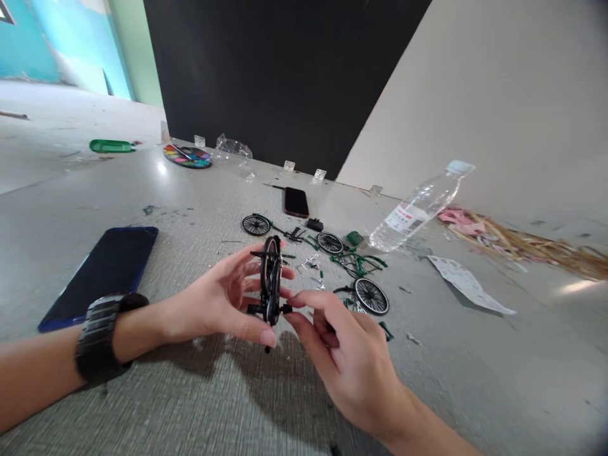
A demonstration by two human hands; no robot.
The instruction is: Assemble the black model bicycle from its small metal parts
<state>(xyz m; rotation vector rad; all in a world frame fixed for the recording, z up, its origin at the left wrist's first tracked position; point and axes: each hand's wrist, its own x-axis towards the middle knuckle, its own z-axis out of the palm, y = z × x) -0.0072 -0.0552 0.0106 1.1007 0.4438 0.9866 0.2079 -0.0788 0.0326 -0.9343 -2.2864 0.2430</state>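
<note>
My left hand [228, 297] is closed around a small black model bicycle wheel [271, 278], held upright and seen nearly edge-on, with black fittings sticking out of its side. My right hand [342, 348] pinches a small black part [287, 309] on the right side of that wheel, near its lower end. Beyond my hands lie a green model bicycle frame [358, 263], loose spoked wheels [372, 296] and a wheel with a green fender [256, 224]. Small silver pieces [311, 261] are scattered between them.
A large dark phone [107, 272] lies left of my wrist; a smaller phone [296, 202] is behind the parts. At right stand a tilted clear bottle [413, 212] and a printed sheet [468, 285]. A paint palette [187, 156] and green tray [111, 146] lie farther back.
</note>
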